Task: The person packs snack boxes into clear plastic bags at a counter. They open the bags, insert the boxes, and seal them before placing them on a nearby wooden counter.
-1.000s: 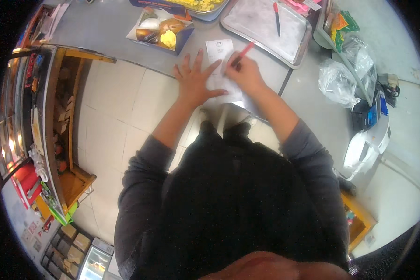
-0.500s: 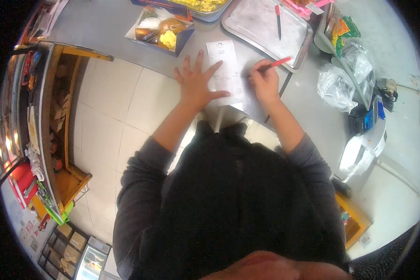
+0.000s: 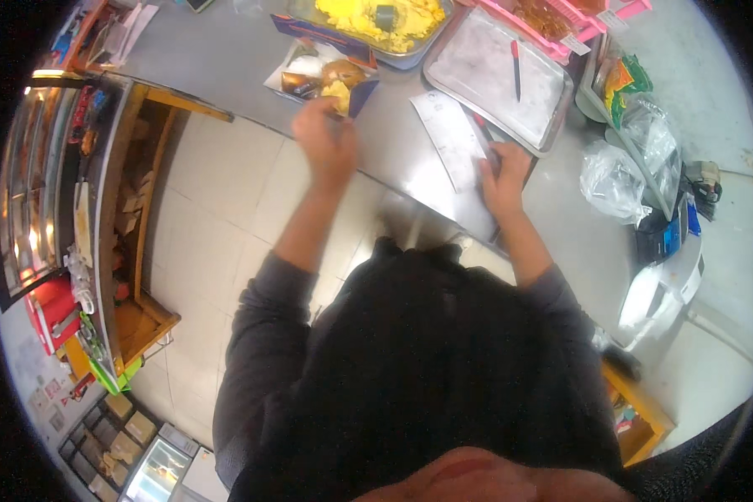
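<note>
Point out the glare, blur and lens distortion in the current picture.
Head view: a bright glare patch on the metal counter between the hands; head view: the left hand looks soft, and print on the paper strip is too faint to read; head view: fisheye bending toward the dark rim, as along the wooden cabinet at left.
</note>
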`<move>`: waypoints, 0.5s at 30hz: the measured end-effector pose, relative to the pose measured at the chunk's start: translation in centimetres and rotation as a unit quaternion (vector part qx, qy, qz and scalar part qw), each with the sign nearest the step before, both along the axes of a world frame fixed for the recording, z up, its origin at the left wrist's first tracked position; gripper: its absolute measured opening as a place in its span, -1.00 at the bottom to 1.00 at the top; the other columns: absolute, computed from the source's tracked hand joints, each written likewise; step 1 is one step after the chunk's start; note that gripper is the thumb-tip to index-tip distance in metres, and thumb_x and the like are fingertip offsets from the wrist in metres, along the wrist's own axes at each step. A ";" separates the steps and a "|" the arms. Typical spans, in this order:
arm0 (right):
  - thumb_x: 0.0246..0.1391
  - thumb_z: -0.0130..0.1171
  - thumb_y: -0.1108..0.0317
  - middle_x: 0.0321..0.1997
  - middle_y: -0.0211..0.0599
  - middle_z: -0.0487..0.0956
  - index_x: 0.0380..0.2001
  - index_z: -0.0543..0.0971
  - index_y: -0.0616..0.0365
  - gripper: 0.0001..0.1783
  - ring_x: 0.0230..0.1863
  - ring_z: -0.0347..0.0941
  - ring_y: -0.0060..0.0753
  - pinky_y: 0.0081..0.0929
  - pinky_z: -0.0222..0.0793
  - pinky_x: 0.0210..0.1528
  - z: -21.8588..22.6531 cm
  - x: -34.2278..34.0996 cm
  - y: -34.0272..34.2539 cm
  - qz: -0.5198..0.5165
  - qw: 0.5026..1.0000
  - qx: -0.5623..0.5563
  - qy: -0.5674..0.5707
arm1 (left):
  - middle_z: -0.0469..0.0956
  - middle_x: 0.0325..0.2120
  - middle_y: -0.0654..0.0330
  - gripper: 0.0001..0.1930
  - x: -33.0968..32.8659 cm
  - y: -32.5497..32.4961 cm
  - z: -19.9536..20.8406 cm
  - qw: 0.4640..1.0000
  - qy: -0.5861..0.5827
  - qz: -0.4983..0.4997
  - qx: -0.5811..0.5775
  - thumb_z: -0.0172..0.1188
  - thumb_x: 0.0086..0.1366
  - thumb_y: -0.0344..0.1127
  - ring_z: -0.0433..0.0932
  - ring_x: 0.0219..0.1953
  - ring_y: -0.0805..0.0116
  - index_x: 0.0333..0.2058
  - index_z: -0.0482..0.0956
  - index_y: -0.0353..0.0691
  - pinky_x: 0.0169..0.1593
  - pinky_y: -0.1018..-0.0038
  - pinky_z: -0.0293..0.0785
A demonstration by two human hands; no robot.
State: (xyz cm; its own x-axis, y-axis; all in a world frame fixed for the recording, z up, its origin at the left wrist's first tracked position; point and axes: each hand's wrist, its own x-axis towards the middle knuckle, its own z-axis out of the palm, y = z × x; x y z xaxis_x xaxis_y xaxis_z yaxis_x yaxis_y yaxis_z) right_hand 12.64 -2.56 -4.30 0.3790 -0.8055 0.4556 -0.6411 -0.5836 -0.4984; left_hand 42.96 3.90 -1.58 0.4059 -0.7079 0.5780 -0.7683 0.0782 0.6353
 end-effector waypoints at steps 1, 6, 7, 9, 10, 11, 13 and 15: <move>0.04 0.17 0.19 -0.13 -0.10 0.41 -0.10 0.45 0.14 -0.61 -0.07 0.26 -0.04 -0.14 0.06 0.08 0.4 -0.3 0.0 0.002 1.000 -0.012 -0.016 | 0.45 -0.11 0.02 -0.63 1.7 -0.2 0.6 1.000 -0.006 0.025 -0.010 0.18 0.07 -0.44 0.39 -0.03 0.05 -0.09 0.44 -0.26 0.08 0.22 0.22; 0.04 0.16 0.24 -0.13 -0.09 0.39 -0.11 0.42 0.18 -0.63 -0.04 0.22 -0.05 -0.15 0.05 0.10 2.2 -1.1 1.1 -0.025 0.994 -0.022 -0.102 | 0.46 -0.14 0.07 -0.60 7.6 0.4 0.4 0.998 0.021 0.059 -0.011 0.09 0.02 -0.53 0.39 -0.02 0.07 -0.08 0.45 -0.27 0.12 0.23 0.24; 0.03 0.16 0.25 -0.13 -0.08 0.39 -0.12 0.42 0.19 -0.63 -0.03 0.22 -0.05 -0.15 0.06 0.10 2.4 -1.6 1.3 -0.033 0.993 -0.023 -0.113 | 0.46 -0.13 0.07 -0.59 8.1 0.5 0.8 0.998 0.024 0.062 0.000 0.08 0.02 -0.54 0.39 -0.02 0.07 -0.08 0.46 -0.27 0.12 0.24 0.25; -0.01 0.18 0.28 -0.14 -0.08 0.39 -0.13 0.43 0.18 -0.63 -0.03 0.22 -0.05 -0.15 0.07 0.10 2.9 -1.8 1.5 -0.041 0.990 -0.019 -0.136 | 0.46 -0.12 0.07 -0.56 9.4 0.0 1.8 0.997 -0.037 0.059 0.042 0.11 0.01 -0.55 0.40 -0.02 0.10 -0.05 0.48 -0.21 0.09 0.26 0.29; -0.03 0.19 0.30 -0.14 -0.07 0.39 -0.14 0.43 0.18 -0.63 -0.03 0.23 -0.04 -0.15 0.07 0.09 3.2 -1.9 1.4 -0.043 0.988 -0.017 -0.148 | 0.46 -0.11 0.07 -0.55 9.9 -0.4 2.0 0.996 -0.035 0.058 0.050 0.12 0.01 -0.54 0.40 -0.02 0.11 -0.04 0.49 -0.20 0.09 0.26 0.30; -0.04 0.20 0.31 -0.15 -0.07 0.39 -0.14 0.43 0.17 -0.63 -0.04 0.23 -0.04 -0.15 0.08 0.09 3.6 -2.2 1.2 -0.031 0.989 -0.015 -0.144 | 0.47 -0.11 0.08 -0.55 10.0 -1.0 2.0 0.996 -0.034 0.056 0.059 0.13 0.01 -0.54 0.41 -0.02 0.12 -0.04 0.50 -0.18 0.09 0.26 0.30; -0.07 0.21 0.34 -0.16 -0.08 0.39 -0.15 0.43 0.16 -0.63 -0.05 0.24 -0.04 -0.16 0.10 0.08 3.9 -1.4 1.1 -0.007 0.989 -0.006 -0.145 | 0.47 -0.10 0.09 -0.49 10.6 -2.6 1.8 0.996 0.018 0.082 0.036 0.20 0.00 -0.51 0.41 -0.03 0.15 0.01 0.47 -0.18 0.07 0.27 0.32; -0.08 0.21 0.35 -0.16 -0.08 0.38 -0.16 0.43 0.15 -0.64 -0.06 0.25 -0.03 -0.15 0.12 0.06 3.9 1.0 1.0 -0.005 0.984 0.013 -0.176 | 0.47 -0.09 0.10 -0.43 11.9 -4.3 1.4 0.995 0.040 0.088 0.037 0.27 -0.03 -0.48 0.42 -0.04 0.18 0.05 0.43 -0.17 0.05 0.28 0.33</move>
